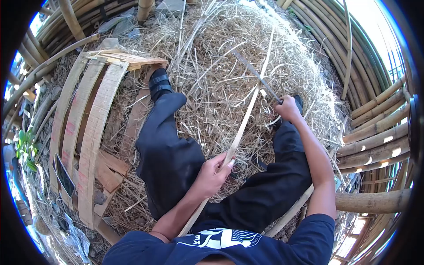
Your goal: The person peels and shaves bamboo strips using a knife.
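Observation:
A long, pale bamboo strip [243, 126] runs slantwise from beside my torso up over the shavings between my legs. My left hand [213, 177] is wrapped around its lower part, near my lap. Closed on the dark handle of a knife, my right hand [289, 108] rests near my right knee or shin. The long, narrow knife blade [252, 70] points up and left. It crosses the strip in this view, close to or against it; I cannot tell whether they touch. My fingers hide most of the handle.
Curly bamboo shavings [221, 57] cover the ground around my feet. On the left stands a slatted wooden crate [100, 128], with a dark, flat phone-like object [64, 175] on it. Bamboo poles [375, 152] line the right side, and more poles [70, 20] lie at upper left.

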A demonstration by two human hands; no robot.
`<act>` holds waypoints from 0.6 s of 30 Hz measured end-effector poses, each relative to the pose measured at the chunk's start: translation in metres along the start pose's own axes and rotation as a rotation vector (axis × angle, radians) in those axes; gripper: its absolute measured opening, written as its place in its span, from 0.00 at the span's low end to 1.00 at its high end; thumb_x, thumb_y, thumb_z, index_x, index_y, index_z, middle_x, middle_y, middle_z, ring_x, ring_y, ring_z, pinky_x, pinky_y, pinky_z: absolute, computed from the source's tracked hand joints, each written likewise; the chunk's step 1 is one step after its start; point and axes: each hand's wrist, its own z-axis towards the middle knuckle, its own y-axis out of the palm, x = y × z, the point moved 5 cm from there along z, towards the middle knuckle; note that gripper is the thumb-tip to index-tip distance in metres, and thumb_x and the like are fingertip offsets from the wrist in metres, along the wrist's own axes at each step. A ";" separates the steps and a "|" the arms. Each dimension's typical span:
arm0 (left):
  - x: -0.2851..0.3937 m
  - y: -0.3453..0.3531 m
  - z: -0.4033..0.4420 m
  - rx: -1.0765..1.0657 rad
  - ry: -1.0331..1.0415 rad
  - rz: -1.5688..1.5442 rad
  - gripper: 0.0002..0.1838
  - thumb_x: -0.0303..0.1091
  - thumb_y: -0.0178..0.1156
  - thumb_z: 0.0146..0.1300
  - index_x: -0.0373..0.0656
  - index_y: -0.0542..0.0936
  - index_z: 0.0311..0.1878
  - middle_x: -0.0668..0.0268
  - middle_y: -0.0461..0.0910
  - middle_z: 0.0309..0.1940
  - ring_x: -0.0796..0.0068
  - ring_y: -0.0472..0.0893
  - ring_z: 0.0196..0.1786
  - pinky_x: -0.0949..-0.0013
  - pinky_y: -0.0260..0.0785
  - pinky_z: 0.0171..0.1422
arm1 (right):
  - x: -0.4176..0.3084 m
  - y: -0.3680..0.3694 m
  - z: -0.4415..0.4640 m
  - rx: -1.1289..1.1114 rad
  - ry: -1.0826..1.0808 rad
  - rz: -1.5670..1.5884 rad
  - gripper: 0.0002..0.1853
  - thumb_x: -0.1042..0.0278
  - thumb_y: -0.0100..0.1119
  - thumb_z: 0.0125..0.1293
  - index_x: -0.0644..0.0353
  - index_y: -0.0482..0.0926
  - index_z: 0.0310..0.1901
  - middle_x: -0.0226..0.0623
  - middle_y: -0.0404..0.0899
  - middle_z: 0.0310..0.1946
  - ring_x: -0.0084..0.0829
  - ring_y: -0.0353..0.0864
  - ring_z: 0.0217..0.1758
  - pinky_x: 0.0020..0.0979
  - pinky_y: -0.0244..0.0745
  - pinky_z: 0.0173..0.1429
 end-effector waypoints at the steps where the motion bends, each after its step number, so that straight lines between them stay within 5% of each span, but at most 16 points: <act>1: 0.001 0.001 -0.001 -0.008 0.003 0.008 0.14 0.31 0.52 0.73 0.36 0.73 0.58 0.79 0.64 0.22 0.92 0.60 0.21 0.81 0.51 0.22 | 0.010 0.001 0.001 -0.010 0.036 0.030 0.15 0.63 0.62 0.51 0.70 0.83 0.31 0.51 0.80 0.20 0.41 0.83 0.25 0.38 0.77 0.37; 5: 0.003 0.003 0.000 -0.021 -0.008 0.023 0.14 0.31 0.52 0.74 0.36 0.74 0.58 0.80 0.64 0.22 0.92 0.59 0.21 0.81 0.51 0.22 | 0.028 0.006 -0.011 -0.028 -0.078 0.160 0.13 0.63 0.63 0.53 0.68 0.82 0.29 0.51 0.78 0.19 0.42 0.76 0.20 0.40 0.74 0.32; 9: 0.004 0.006 0.001 -0.026 0.002 0.007 0.14 0.31 0.52 0.73 0.37 0.74 0.57 0.79 0.65 0.22 0.92 0.60 0.21 0.81 0.51 0.22 | 0.023 0.010 -0.027 -0.127 -0.234 -0.031 0.17 0.60 0.69 0.48 0.64 0.85 0.36 0.55 0.82 0.36 0.50 0.80 0.46 0.41 0.74 0.54; 13: -0.001 0.004 0.003 -0.040 0.023 0.024 0.13 0.31 0.53 0.73 0.37 0.74 0.57 0.79 0.65 0.22 0.93 0.60 0.19 0.82 0.51 0.21 | 0.036 0.003 -0.019 0.009 -0.012 -0.016 0.18 0.59 0.68 0.50 0.65 0.85 0.37 0.59 0.81 0.38 0.50 0.80 0.47 0.40 0.75 0.55; 16: 0.002 0.003 0.002 -0.011 0.007 0.052 0.13 0.31 0.53 0.73 0.38 0.75 0.57 0.79 0.65 0.21 0.93 0.60 0.18 0.82 0.50 0.19 | 0.029 0.007 -0.020 0.096 -0.078 -0.007 0.18 0.59 0.66 0.52 0.67 0.84 0.36 0.60 0.81 0.33 0.49 0.82 0.41 0.39 0.76 0.49; 18: 0.010 0.005 0.000 -0.016 -0.010 0.011 0.13 0.31 0.53 0.73 0.38 0.75 0.57 0.79 0.65 0.21 0.93 0.60 0.17 0.82 0.50 0.19 | 0.016 0.003 -0.025 0.088 -0.175 0.061 0.16 0.62 0.66 0.51 0.68 0.84 0.34 0.55 0.77 0.19 0.48 0.80 0.26 0.38 0.75 0.38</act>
